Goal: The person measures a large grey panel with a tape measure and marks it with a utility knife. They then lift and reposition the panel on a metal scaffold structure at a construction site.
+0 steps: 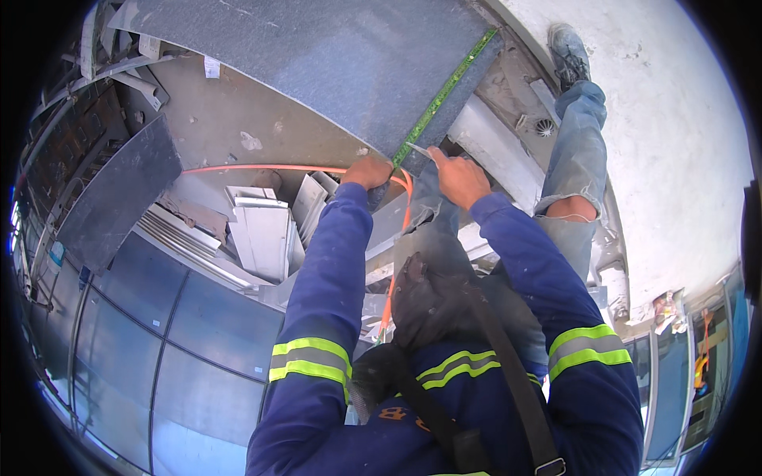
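Observation:
A large grey sheet panel [341,71] lies in front of me. Across its right end runs a green tape measure [441,97], stretched from the far edge to the near corner. My left hand [369,172] is closed at the tape's near end, by the panel's edge. My right hand [462,181] is closed round a slim, pale, pointed tool [419,148], whose tip reaches the tape. Whether it is a pencil or a scriber I cannot make out.
An orange hose [262,167] passes under the panel and down beside my leg. White offcuts [262,234] lie piled at the left, near a leaning dark sheet [119,194]. Glazed panels [206,317] stand at lower left. My right boot [568,54] rests near a pale wall or ledge [675,159].

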Tool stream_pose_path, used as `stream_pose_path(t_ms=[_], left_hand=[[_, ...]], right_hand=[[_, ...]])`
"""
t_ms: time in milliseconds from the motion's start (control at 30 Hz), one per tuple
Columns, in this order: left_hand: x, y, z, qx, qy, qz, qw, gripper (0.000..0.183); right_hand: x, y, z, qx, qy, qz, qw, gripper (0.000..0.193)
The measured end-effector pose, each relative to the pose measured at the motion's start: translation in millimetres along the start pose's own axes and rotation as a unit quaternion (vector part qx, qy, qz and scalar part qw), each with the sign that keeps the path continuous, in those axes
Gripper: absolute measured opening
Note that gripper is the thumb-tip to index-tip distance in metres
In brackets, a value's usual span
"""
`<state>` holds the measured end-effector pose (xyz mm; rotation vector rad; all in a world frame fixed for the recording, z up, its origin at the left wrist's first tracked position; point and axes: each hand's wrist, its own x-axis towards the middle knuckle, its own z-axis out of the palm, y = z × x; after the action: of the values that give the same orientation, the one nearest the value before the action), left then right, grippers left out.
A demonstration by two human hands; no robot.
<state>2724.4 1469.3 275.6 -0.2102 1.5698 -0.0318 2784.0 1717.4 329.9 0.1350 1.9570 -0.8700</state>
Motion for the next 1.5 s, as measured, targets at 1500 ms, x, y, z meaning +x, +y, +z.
stream_pose_path(t_ms=[1500], left_hand=[[9.0,4.0,-3.1,0.034,-0.003,-0.018,0.999,0.071]], right_hand=[[12.7,-6.2,29.1,0.013,-0.022,-0.034,0.999,0.059]])
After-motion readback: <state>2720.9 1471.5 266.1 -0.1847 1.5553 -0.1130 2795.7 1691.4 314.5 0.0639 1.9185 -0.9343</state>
